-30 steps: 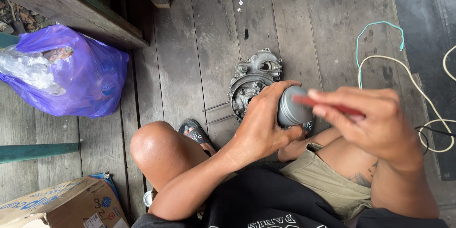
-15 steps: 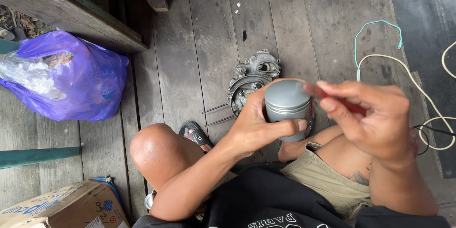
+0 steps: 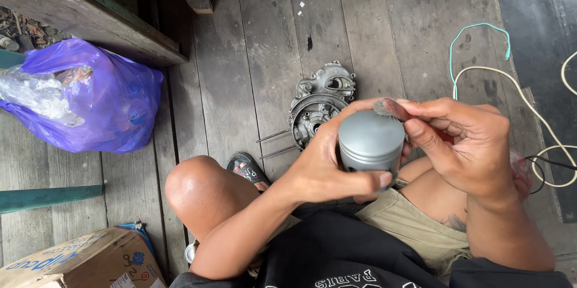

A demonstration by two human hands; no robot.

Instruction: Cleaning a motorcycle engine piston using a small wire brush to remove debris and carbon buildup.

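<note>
Above the person's lap, the left hand (image 3: pixel 321 168) grips a grey cylindrical metal piston (image 3: pixel 369 142), fingers wrapped closed around its skirt, crown facing up. Right hand (image 3: pixel 463 144) pinches a small bristled brush (image 3: pixel 383 108) against the crown edge. Beyond lies a grey metal engine cover (image 3: pixel 318 105) on the wooden plank floor (image 3: pixel 240 54).

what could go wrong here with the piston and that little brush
The left hand holds the grey piston only by its fingers, in the air above the lap, so a slip might drop it onto the plank floor or the metal engine cover below. The right hand pinches a small brush close to the left thumb, so the bristles might scrape skin.
</note>
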